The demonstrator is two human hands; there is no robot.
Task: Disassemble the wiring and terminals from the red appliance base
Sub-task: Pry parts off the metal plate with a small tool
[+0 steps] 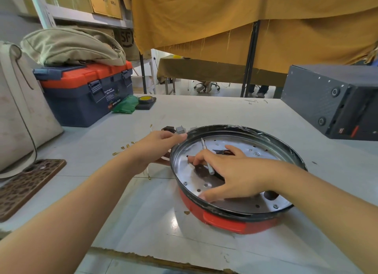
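The red appliance base lies on the white table, with a black rim and a shiny perforated metal plate inside. My left hand grips the rim at its left side, thumb on top of the edge. My right hand reaches into the base, fingers spread over the plate, and holds a thin silver screwdriver whose tip points to the far side. A dark part shows past my fingers. Small removed parts, a black one and a grey connector, lie just behind the rim.
Gold terminals are scattered left of the base. A phone in a leopard case lies at the left edge. A blue and orange toolbox stands at back left, a black speaker box at back right. Green cloth and tape roll sit beside the toolbox.
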